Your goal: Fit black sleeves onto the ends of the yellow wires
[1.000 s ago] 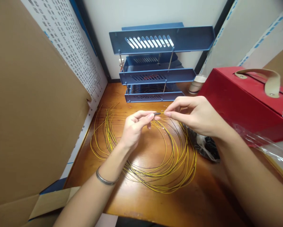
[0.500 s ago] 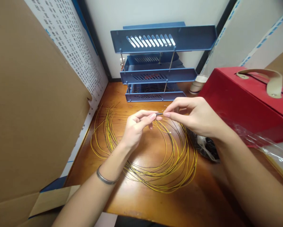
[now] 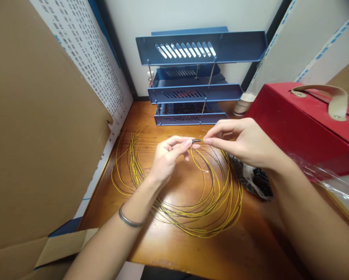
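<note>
Between thumb and fingers, my left hand (image 3: pixel 171 154) pinches a small black cylindrical piece (image 3: pixel 196 140), too small to name more exactly. From its right end runs a thin yellow wire (image 3: pixel 201 140), pinched by the fingertips of my right hand (image 3: pixel 234 138). Both hands are closed and held just above the table, their fingertips close together. Below them lie loose loops of yellow and black wires (image 3: pixel 192 213), spread in a wide ring, with several free ends (image 3: pixel 136 134) at the left. Fingers hide part of the black piece.
A blue three-tier tray rack (image 3: pixel 192 93) stands at the back of the wooden table (image 3: pixel 174 249). On the right are a red box (image 3: pixel 297 124) with a handle, a paper cup (image 3: pixel 243 104) and a plastic bag of black items (image 3: pixel 257 182). Cardboard (image 3: pixel 40 128) walls the left side.
My right hand has shifted slightly right, away from the left fingertips, and more of the yellow wire shows beside the black piece. My left hand stays almost still.
</note>
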`<state>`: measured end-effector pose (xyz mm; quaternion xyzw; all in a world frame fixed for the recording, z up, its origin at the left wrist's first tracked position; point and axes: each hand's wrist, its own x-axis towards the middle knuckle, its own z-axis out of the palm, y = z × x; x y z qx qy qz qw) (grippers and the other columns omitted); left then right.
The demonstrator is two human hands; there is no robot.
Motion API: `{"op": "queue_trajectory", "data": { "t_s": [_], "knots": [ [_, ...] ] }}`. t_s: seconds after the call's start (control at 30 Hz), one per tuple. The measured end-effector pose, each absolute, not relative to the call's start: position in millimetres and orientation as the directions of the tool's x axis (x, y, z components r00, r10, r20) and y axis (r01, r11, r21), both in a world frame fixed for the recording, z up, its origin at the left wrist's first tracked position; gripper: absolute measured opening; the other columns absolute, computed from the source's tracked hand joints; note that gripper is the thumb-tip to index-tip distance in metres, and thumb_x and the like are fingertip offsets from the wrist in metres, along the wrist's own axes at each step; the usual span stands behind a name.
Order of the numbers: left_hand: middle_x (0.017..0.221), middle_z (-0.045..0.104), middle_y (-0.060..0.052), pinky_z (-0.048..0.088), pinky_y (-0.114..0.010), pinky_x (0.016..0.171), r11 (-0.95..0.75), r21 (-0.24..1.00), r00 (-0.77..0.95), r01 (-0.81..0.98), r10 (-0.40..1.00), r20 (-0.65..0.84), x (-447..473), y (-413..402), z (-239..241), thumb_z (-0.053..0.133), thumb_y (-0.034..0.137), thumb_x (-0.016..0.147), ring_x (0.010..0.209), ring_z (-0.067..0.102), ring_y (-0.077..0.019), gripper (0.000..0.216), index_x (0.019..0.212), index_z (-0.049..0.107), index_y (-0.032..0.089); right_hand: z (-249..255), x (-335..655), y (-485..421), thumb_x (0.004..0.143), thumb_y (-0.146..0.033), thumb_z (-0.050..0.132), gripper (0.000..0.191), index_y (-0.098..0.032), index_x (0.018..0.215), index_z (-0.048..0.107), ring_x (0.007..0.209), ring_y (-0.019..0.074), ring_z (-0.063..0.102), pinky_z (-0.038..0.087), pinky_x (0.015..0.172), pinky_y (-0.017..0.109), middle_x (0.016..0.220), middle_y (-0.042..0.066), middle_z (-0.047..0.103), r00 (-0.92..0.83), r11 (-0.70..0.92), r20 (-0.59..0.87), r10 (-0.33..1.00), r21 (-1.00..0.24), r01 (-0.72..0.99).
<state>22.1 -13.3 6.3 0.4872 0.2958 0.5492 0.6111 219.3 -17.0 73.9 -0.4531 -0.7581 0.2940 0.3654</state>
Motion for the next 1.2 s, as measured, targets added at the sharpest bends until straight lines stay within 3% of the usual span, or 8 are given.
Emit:
{"op": "queue_trajectory", "data": {
  "t_s": [0.13,0.73,1.03,1.2],
  "knots": [
    [0.087,0.079,-0.008,0.048,-0.025,0.06,-0.063,0.923,0.223,-0.38,0.962,0.158,21.4,-13.3,7.2,0.077,0.033,0.08,0.065,0.065,-0.0126,0.018,0.087,0.076,0.016,73.6,224.0,-16.1,0.083,-0.037,0.072,0.018,-0.02,0.079,0.076,0.067,0.0186,0.063,0.047,0.06,0.031,0.075,0.003,0.072,-0.347,0.394,0.244,0.905,-0.789,0.472],
    [0.087,0.079,-0.008,0.048,-0.024,0.06,-0.055,0.923,0.233,-0.38,0.96,0.153,23.9,-15.9,9.5,0.078,0.029,0.078,0.062,0.061,-0.0101,0.016,0.088,0.077,0.016,78.8,229.4,-18.4,0.085,-0.041,0.07,0.022,-0.021,0.08,0.075,0.068,0.0207,0.063,0.047,0.059,0.033,0.078,0.005,0.073,-0.365,0.383,0.205,0.908,-0.759,0.527],
    [0.087,0.079,-0.009,0.047,-0.024,0.058,-0.015,0.922,0.246,-0.386,0.962,0.118,27.3,-15.9,6.5,0.077,0.032,0.08,0.059,0.061,-0.0099,0.018,0.085,0.074,0.015,74.7,221.0,-16.7,0.083,-0.04,0.071,0.022,-0.019,0.084,0.073,0.07,0.0178,0.063,0.049,0.063,0.031,0.078,0.003,0.072,-0.369,0.397,0.229,0.901,-0.778,0.486],
    [0.083,0.078,-0.008,0.047,-0.023,0.057,0.055,0.898,0.239,-0.437,0.969,0.057,28.0,-16.7,10.1,0.078,0.03,0.076,0.066,0.065,-0.0122,0.017,0.082,0.074,0.014,76.5,227.3,-15.9,0.085,-0.033,0.069,0.015,-0.018,0.083,0.072,0.065,0.016,0.062,0.048,0.06,0.029,0.075,0.003,0.07,-0.41,0.358,0.153,0.899,-0.795,0.49]
  ]
}}
